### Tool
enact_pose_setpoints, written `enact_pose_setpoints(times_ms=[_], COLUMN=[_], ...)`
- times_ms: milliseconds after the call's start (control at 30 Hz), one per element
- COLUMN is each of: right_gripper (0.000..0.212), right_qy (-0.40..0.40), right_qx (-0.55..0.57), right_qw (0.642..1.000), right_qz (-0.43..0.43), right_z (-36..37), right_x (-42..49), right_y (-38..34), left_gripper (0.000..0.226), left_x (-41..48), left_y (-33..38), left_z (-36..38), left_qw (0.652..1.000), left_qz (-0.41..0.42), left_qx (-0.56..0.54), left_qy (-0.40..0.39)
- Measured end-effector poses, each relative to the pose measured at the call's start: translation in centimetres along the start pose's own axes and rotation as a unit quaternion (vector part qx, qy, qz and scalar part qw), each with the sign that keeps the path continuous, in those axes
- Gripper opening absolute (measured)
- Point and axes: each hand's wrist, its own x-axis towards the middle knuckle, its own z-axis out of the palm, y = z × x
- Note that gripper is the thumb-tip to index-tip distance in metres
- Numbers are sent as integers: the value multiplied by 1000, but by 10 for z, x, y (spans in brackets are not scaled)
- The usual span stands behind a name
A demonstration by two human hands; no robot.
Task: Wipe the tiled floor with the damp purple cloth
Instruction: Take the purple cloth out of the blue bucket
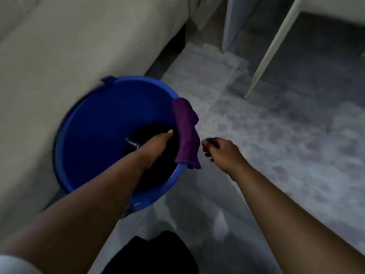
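The purple cloth [187,133] hangs folded over the right rim of a blue bucket [94,123], which stands on the grey tiled floor [276,139]. My left hand [156,147] reaches down inside the bucket over the dark water, its thumb tip close to the cloth's inner side. Its fingers are hidden below the hand. My right hand [221,153] hovers outside the bucket, just right of the cloth. The fingers are loosely curled, hold nothing and do not touch the cloth.
A beige sofa [69,56] runs along the left, touching the bucket. A white furniture leg [270,50] slants across the upper right, with a pale panel [235,20] behind it. A dark object [132,144] sits in the bucket's water. Dark clothing [156,254] shows at the bottom.
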Motion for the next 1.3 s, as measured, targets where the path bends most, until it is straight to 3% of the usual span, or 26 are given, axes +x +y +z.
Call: enact_pose_setpoints(times_ms=[133,267,400,533,633,800,967,1033,1167,1300], right_gripper=[64,47,38,16,11,19,36,39,35,37], right_qy=[-128,-168,-121,-27,29,98,117,115,47,57], right_qx=[254,360,391,341,315,294,230,195,136,-112], right_qw=[959,915,905,926,926,919,948,962,984,986], right_qz=[6,-69,-115,-162,-205,-242,-183,-151,-104,-109], right_z=[28,39,35,11,-18,-76,-130,-137,-123,-86], right_x=[59,91,86,69,61,49,41,49,69,69], right_y=[11,22,17,3,-8,0,61,94,176,252], left_gripper=[56,41,29,28,27,19,20,35,37,31], left_x=[55,74,68,51,28,6,35,62,113,130], left_y=[-14,-13,-12,2,37,97,92,48,-64,-155], left_z=[3,0,3,-6,-8,40,134,162,187,188], left_qw=[979,978,983,981,959,896,913,918,943,939], left_qz=[14,57,96,151,249,408,358,322,239,182], left_qx=[-185,-153,-123,-121,-38,54,148,177,136,203], left_qy=[-81,-133,-101,6,130,166,127,148,189,210])
